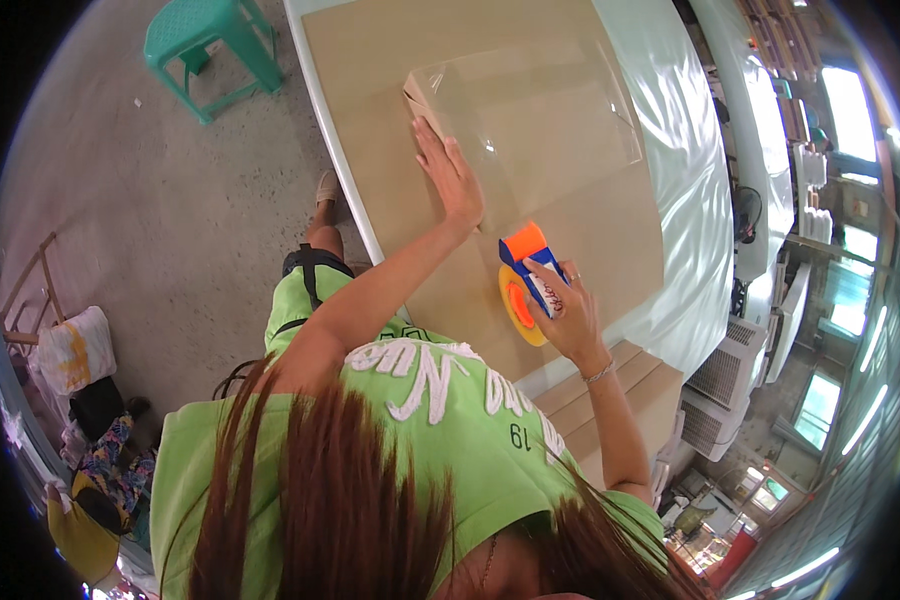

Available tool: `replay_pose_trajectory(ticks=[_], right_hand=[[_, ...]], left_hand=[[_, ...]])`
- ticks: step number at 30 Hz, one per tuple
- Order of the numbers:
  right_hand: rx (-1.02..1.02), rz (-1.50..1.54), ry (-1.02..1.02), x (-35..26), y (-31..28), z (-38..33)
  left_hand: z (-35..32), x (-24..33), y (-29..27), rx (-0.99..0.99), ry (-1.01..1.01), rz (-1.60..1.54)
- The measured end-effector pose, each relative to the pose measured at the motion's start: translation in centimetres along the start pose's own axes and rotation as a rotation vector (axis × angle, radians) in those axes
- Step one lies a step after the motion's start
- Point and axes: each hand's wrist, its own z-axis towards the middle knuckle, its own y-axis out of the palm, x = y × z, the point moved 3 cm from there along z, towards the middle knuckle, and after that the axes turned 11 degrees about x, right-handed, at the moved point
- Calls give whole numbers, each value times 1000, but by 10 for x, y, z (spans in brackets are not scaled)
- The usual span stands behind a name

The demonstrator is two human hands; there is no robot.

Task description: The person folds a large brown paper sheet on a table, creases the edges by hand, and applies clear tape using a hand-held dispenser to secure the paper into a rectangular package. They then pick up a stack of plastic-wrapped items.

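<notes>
My left hand (450,178) lies flat, fingers stretched out, along the left edge of a clear plastic-wrapped flat piece (550,110). That piece rests on a large brown cardboard sheet (355,70), and a pale folded edge shows just beyond my fingertips. What is under the plastic I cannot make out. My right hand (570,318) is wrapped round a tape dispenser (537,262), blue and orange with a yellowish roll on its left side. The dispenser is over the cardboard, nearer to me than the plastic.
Shiny white film (678,150) covers the table's right side. Brown cardboard pieces (625,385) are at the near right. A green plastic stool (210,45) stands on the concrete floor at the far left. A white bundle (77,350) lies farther down on that side.
</notes>
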Motion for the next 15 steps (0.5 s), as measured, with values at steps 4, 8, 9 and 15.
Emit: replay_pose_trajectory(ticks=[4,8,9,15], right_hand=[[5,15,2,2,3,-3],[-16,6,17,1,2,-2],[-21,5,20,0,1,-1],[-16,30,29,-2,0,-3]], left_hand=[[0,-1,1,2,-8,-16],[0,-2,1,11,-16,-2],[0,-2,1,11,-13,0],[0,-2,1,9,-19,4]])
